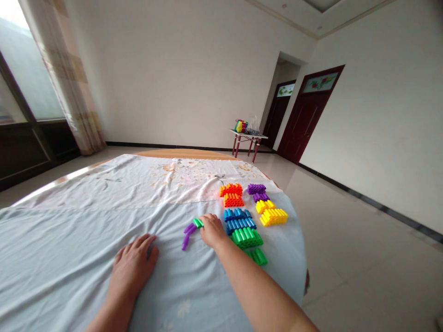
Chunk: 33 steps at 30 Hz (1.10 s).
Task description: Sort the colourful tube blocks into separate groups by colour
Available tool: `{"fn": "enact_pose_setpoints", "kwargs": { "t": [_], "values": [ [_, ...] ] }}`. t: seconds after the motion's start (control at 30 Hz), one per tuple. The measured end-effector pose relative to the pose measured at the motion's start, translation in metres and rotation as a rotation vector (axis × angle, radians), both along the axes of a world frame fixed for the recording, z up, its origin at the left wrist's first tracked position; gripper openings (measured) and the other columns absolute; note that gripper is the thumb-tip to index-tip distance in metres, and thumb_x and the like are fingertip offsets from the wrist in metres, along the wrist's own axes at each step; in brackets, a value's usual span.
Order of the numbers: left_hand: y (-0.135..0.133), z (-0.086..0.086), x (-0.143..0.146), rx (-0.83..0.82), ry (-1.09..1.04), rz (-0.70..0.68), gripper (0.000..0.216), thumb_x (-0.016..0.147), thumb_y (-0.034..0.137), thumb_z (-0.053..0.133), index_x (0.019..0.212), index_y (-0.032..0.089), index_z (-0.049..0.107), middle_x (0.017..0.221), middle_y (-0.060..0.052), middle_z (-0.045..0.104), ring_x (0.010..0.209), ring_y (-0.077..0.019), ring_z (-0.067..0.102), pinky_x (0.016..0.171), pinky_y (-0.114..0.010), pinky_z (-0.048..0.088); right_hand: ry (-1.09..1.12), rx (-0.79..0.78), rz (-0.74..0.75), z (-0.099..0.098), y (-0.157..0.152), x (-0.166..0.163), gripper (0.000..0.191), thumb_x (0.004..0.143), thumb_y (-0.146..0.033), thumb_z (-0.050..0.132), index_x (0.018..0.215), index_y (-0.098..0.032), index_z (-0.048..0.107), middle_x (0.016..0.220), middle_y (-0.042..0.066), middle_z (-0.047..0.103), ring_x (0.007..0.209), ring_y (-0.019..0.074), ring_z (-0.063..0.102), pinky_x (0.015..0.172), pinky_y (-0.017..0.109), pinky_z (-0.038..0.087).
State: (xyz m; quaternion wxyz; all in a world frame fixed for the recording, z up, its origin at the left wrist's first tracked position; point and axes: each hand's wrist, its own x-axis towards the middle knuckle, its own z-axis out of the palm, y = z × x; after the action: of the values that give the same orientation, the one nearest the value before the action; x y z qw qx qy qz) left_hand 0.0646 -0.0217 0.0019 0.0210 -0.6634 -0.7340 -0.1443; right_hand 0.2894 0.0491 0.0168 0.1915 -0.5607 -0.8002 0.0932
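My left hand (pixel 134 263) rests palm down on the pale blue part of the tablecloth (pixel 69 258), fingers loosely spread, holding nothing. To its right, my right hand (pixel 212 229) reaches in with bent fingers closed at the end of a green plastic tube (pixel 198 223). The fingertips are partly hidden. That tube ends a short curved row on the cloth, with purple tubes (pixel 186 241) on the near side. Just right of this hand lie stacks of short tubes: blue ones (pixel 239 224), green ones (pixel 248 237) partly behind my forearm, and orange ones (pixel 232 194) farther back.
Purple tubes (pixel 256 189) and yellow tubes (pixel 274 217) lie in stacks near the table's right edge. The cloth is wrinkled, with a floral white part (pixel 166 177) at the back. Beyond stand a small side table (pixel 248 135) with bags and a dark red door (pixel 308 115).
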Motion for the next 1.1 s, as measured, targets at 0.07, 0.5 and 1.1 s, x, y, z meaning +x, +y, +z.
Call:
{"fn": "enact_pose_setpoints", "kwargs": {
  "t": [0.07, 0.5, 1.1],
  "values": [
    [0.0, 0.0, 0.0, -0.005, -0.007, 0.003, 0.048, 0.085, 0.038, 0.027, 0.118, 0.021, 0.057, 0.127, -0.004, 0.054, 0.117, -0.0236, 0.045, 0.101, -0.041, 0.028, -0.011, 0.007, -0.011, 0.002, -0.004, 0.001, 0.029, 0.077, -0.015, 0.052, 0.104, -0.021, 0.06, 0.103, 0.01, 0.06, 0.102, 0.0237, 0.052, 0.085, 0.035, 0.042],
    [0.002, -0.002, -0.002, 0.002, -0.019, -0.006, 0.048, 0.084, 0.04, 0.029, 0.119, 0.021, 0.056, 0.129, -0.006, 0.053, 0.118, -0.0248, 0.044, 0.101, -0.042, 0.029, 0.062, -0.027, 0.162, 0.006, -0.031, 0.017, 0.047, 0.069, -0.01, 0.056, 0.114, -0.025, 0.057, 0.116, 0.004, 0.057, 0.107, 0.0198, 0.05, 0.091, 0.031, 0.039],
    [0.009, -0.002, -0.005, -0.048, 0.018, -0.027, 0.05, 0.085, 0.043, 0.026, 0.121, 0.021, 0.053, 0.13, -0.006, 0.051, 0.12, -0.0271, 0.041, 0.101, -0.046, 0.03, 0.217, 0.027, 0.292, 0.008, -0.055, 0.024, 0.037, 0.07, -0.014, 0.062, 0.107, -0.022, 0.061, 0.107, 0.004, 0.064, 0.102, 0.0191, 0.056, 0.091, 0.03, 0.04]
  ]
}}
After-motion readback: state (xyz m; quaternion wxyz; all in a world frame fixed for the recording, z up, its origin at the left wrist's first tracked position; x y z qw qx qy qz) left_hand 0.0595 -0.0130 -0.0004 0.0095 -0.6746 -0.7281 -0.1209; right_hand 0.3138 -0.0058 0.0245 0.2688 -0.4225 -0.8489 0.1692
